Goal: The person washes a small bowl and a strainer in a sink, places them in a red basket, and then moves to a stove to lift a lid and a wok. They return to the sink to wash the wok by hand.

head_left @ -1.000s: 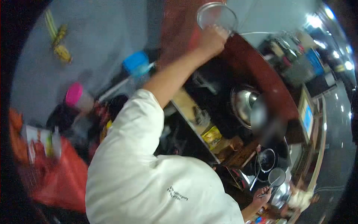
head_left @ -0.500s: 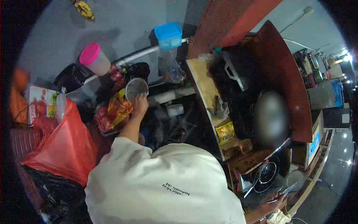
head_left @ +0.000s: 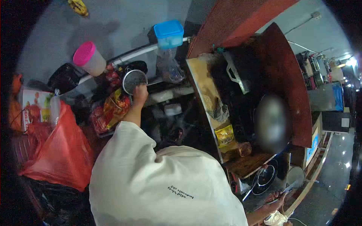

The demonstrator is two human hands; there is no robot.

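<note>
My left hand (head_left: 140,92) is closed at the lower edge of a round grey piece with a bright metal rim (head_left: 134,81), held up near the wall ledge. Below it lie red and yellow plastic packets (head_left: 116,107). At the lower right, my right hand (head_left: 276,199) is wrapped round a long, thin metal utensil (head_left: 287,189), whose end points toward a round pale lid or dish (head_left: 295,177). Beside that hand is a black stove burner with a ring (head_left: 265,180). A bunched cream cloth (head_left: 276,219) lies just under my right wrist.
A red plastic bag (head_left: 64,150) stands at left, near a pink-lidded tub (head_left: 89,58) and a blue-lidded box (head_left: 169,34). Right of centre, a wooden-walled cooking station (head_left: 298,94) holds a yellow packet (head_left: 225,135). Bananas (head_left: 78,7) hang at the top.
The view has shifted slightly, with most things a little further left. My left hand still holds the rimmed round piece, now tipped a little differently; my right hand keeps the utensil.
</note>
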